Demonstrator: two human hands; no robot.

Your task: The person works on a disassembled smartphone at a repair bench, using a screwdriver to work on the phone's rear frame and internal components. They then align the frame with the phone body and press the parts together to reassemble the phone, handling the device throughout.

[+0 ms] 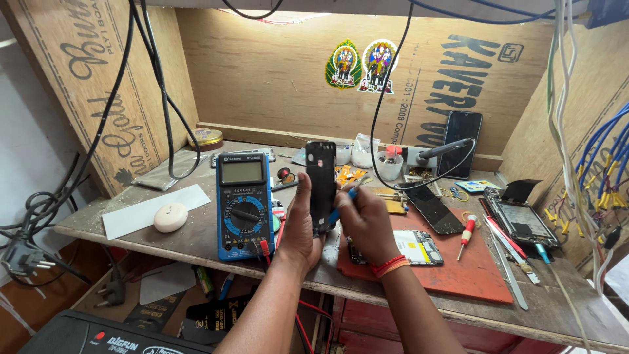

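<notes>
My left hand grips a black phone back cover and holds it upright above the bench edge. Against the cover's right side, my right hand holds a thin blue tool, its tip touching the cover. A red thread band circles my right wrist. Just beyond my right hand an opened phone body lies flat on a red work mat.
A blue multimeter stands left of my hands, with a white oval case and paper farther left. On the right lie a black screen panel, a red screwdriver, tweezers and another opened phone. Cables hang overhead and plywood walls enclose the bench.
</notes>
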